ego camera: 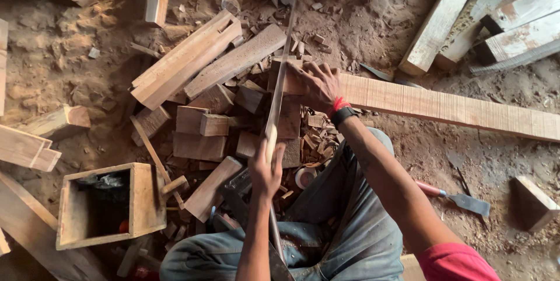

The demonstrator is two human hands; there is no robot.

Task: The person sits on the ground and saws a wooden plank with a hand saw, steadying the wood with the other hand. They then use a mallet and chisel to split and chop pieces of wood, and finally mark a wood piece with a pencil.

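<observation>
sawing is in hand: the left hand (265, 170) is clenched on the saw (276, 97), while the right hand (318, 85) is pressed, fingers spread, on the long plank (455, 109). a steady stroke along the cut line is judged necessary next.

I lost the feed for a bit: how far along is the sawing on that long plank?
Done: offcut blocks and chips lie piled on the dirt floor. In hand: the right hand presses the long plank at its end, while the left hand grips the handle of a long saw set across that end. Left: the piece being cut has not dropped; the cut's depth is hidden by the blade and hand.
</observation>
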